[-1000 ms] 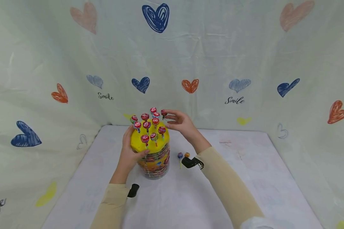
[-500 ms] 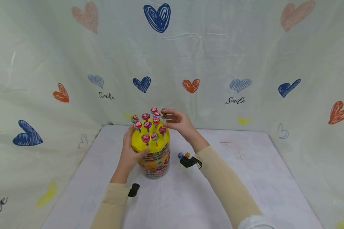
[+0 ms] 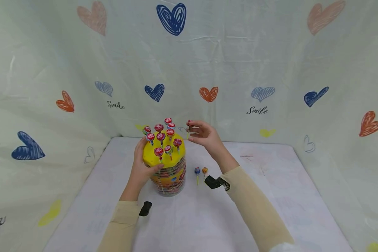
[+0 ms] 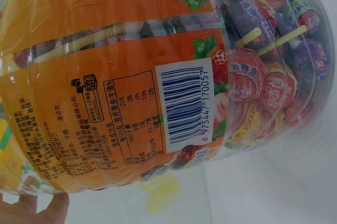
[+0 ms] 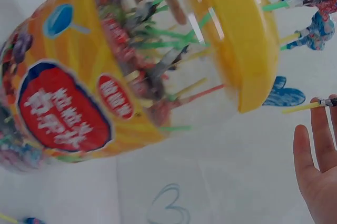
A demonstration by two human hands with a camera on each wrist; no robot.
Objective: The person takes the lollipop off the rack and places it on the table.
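Observation:
A clear plastic jar [image 3: 168, 183] full of wrapped lollipops stands on the table, its orange label filling the left wrist view. Several lollipops [image 3: 158, 152] stick up from the yellow lid [image 3: 151, 155]. My left hand [image 3: 141, 169] grips the lid's left side, thumb at the front; in the left wrist view only some of its fingertips [image 4: 55, 211] show. Right of the lid and apart from it, my right hand [image 3: 206, 134] pinches a red-wrapped lollipop [image 3: 189, 123]. The yellow stick [image 5: 301, 108] of that lollipop points toward the lid in the right wrist view.
Two loose lollipops, one blue [image 3: 197, 170] and one orange [image 3: 205, 170], lie on the white-covered table [image 3: 255, 196] to the right of the jar. Behind the table hangs a pale curtain [image 3: 233, 63] printed with hearts.
My right hand first dips slightly at the lid's back right edge, then moves right, away from the lid, with the lollipop still in its fingers. The left hand stays on the lid.

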